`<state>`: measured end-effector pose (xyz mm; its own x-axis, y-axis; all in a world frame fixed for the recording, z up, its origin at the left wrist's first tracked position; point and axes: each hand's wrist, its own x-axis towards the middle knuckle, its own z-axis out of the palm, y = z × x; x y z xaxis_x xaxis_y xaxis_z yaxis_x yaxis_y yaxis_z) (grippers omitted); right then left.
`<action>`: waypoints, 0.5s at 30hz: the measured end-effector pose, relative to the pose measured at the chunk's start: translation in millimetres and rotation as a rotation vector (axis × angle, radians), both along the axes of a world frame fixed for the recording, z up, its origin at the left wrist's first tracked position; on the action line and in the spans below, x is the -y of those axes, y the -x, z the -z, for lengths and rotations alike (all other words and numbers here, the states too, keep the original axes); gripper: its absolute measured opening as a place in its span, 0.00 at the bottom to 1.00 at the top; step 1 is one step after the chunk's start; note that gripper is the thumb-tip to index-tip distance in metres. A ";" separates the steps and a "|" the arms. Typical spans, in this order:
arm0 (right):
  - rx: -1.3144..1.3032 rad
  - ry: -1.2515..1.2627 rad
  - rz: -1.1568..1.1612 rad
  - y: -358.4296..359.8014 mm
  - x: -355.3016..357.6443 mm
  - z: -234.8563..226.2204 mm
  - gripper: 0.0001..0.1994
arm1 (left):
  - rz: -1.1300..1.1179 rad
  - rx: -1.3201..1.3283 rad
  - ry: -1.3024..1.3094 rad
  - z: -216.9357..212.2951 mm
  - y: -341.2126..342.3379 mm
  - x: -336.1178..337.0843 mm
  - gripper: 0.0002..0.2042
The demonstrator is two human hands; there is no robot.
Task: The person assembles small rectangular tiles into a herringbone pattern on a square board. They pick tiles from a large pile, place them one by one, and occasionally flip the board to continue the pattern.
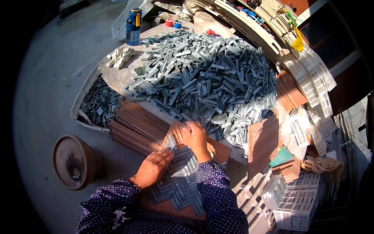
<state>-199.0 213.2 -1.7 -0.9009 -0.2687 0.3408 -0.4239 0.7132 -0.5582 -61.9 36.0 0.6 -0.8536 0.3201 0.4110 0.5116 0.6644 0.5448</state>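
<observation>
Grey, stone-like strips [178, 183] lie in zigzag inside the brown tray [171, 208], close to the person [220, 197]. The left hand [155, 165] rests flat at the tray's left edge, fingers together, perhaps to steady it. The right hand [198, 142] curls over its far part; whether it pinches a strip, I cannot tell. Beyond the tray spreads a loose pile [206, 74], presumably for easy reach.

On my feed the strips [179, 167] look like matt, dusty stone and the tray [175, 208] like dull plastic. I see glossy, see-through plastic on the bottle [133, 36], printed cloth on the sleeves [216, 187], smooth plastic crates [298, 210] and a matt, concrete-like floor [50, 97].
</observation>
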 end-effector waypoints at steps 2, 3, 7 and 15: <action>-0.074 -0.053 0.044 12.3 -1.0 4.1 0.13 | 0.020 -0.096 0.179 5.5 12.9 -10.1 0.17; -0.079 -0.079 0.049 19.7 -2.2 8.7 0.13 | 0.029 -0.145 0.268 8.2 19.4 -14.0 0.17; -0.082 -0.205 0.038 34.9 -5.1 18.0 0.09 | 0.150 -0.150 0.313 20.0 58.4 -15.6 0.17; -0.112 -0.015 0.090 36.5 -6.3 6.5 0.07 | 0.433 0.075 0.140 19.3 94.9 2.1 0.18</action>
<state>-235.5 219.5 -8.1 -0.8780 -0.1945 0.4373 -0.4171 0.7590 -0.4999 -156.8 33.9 -18.7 -0.6546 0.7021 0.2803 0.7209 0.4681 0.5111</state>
